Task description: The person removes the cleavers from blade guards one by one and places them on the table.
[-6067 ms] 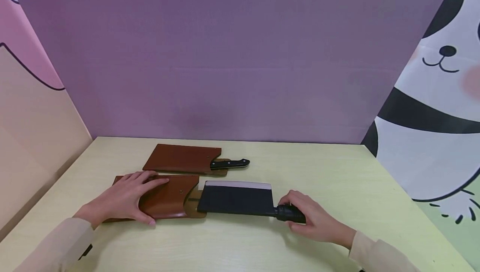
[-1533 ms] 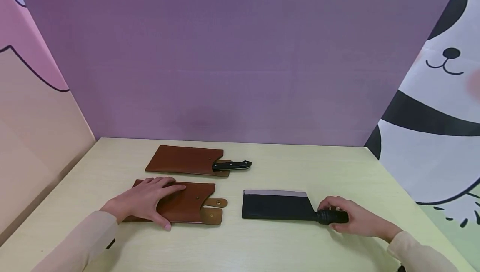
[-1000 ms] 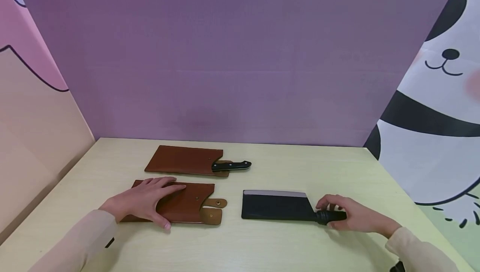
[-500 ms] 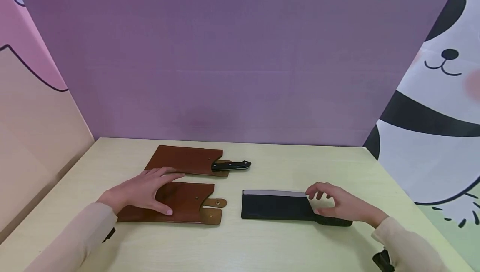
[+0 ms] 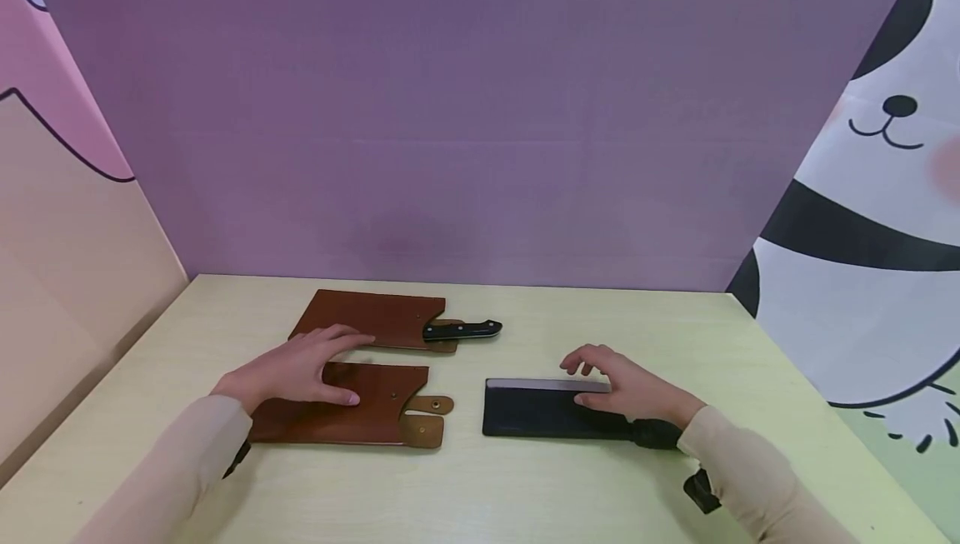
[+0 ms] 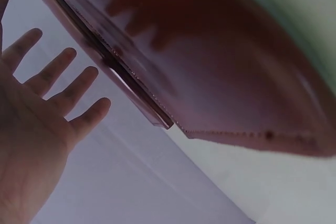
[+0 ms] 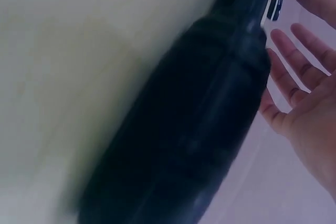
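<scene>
A cleaver [image 5: 555, 412] with a dark blade and black handle [image 7: 184, 114] lies flat on the table, its light edge facing away from me. Above it hovers my right hand [image 5: 626, 384], fingers loosely bent and holding nothing. To the left lies a brown leather knife sheath [image 5: 367, 411], its strap and tab pointing right. My left hand [image 5: 296, 367] is over this sheath with fingers spread, apart from the leather in the left wrist view. Behind it, a second brown sheath [image 5: 367, 315] has a black riveted knife handle [image 5: 465, 331] sticking out of its mouth.
The pale wooden table [image 5: 480, 494] carries these things. A purple backdrop [image 5: 480, 111] rises at its far edge. Panels with cartoon prints flank it, a panda [image 5: 862, 219] on the right.
The cleaver was drawn rightward, away from the front sheath's mouth. My right hand then let go of its handle and moved left over the blade. My left hand lifted off the front sheath.
</scene>
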`<control>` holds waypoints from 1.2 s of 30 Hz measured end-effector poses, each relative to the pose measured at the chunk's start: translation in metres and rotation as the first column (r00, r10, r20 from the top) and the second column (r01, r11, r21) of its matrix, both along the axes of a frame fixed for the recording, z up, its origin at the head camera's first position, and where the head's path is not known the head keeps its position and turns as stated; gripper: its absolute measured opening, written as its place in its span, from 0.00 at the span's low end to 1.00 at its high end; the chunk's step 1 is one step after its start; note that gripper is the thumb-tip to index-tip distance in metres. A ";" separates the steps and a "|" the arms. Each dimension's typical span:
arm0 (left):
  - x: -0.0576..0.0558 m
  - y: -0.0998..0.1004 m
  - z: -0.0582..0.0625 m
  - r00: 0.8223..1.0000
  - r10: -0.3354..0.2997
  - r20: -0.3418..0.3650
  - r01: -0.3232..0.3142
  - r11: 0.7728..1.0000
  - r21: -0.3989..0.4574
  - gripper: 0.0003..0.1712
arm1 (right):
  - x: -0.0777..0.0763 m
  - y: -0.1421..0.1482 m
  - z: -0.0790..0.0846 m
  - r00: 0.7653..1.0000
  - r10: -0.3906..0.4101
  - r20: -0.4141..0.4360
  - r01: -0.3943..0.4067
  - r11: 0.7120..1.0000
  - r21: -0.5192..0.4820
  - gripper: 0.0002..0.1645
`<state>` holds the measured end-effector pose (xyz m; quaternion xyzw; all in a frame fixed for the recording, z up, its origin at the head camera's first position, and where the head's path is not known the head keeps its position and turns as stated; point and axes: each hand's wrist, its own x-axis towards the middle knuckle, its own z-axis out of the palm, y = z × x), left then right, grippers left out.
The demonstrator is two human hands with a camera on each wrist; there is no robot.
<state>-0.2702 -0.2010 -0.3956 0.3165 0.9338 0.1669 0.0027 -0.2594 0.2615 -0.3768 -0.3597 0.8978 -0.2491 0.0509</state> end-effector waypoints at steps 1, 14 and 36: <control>-0.001 0.001 0.000 1.000 0.001 -0.003 -0.001 1.000 0.004 0.46 | -0.002 -0.004 -0.001 1.000 0.002 0.007 -0.002 1.000 0.003 0.23; -0.025 0.008 0.003 0.999 0.027 -0.037 -0.028 1.000 -0.011 0.44 | -0.026 -0.048 0.004 1.000 0.017 0.008 -0.017 0.999 0.047 0.23; -0.052 0.018 0.019 0.991 0.085 -0.101 -0.089 0.995 -0.035 0.42 | -0.062 -0.096 0.009 0.993 -0.020 -0.114 0.044 0.976 0.215 0.25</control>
